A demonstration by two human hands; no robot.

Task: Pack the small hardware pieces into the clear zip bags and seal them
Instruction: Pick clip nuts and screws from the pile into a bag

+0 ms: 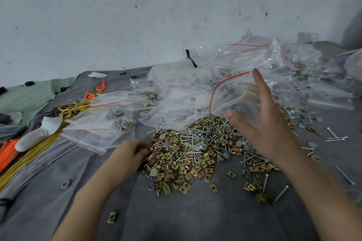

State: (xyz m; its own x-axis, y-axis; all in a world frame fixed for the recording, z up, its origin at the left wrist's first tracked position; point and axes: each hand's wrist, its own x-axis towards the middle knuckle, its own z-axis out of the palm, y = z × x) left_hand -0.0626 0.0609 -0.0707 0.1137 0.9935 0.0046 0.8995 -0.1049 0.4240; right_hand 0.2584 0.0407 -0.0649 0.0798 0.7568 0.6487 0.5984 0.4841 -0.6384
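Observation:
A heap of small hardware, brass square clips, silver screws and grey round caps, lies on the grey cloth in the middle. My right hand is raised above the heap's right side and holds a clear zip bag with a red seal line, its mouth gaping to the left. My left hand rests at the heap's left edge with its fingers curled into the clips; what they hold is hidden.
Filled zip bags lie to the left, and a big pile of clear bags sits behind against the wall. Bundles of yellow, orange and grey ties and a white controller are at far left. Loose screws scatter right.

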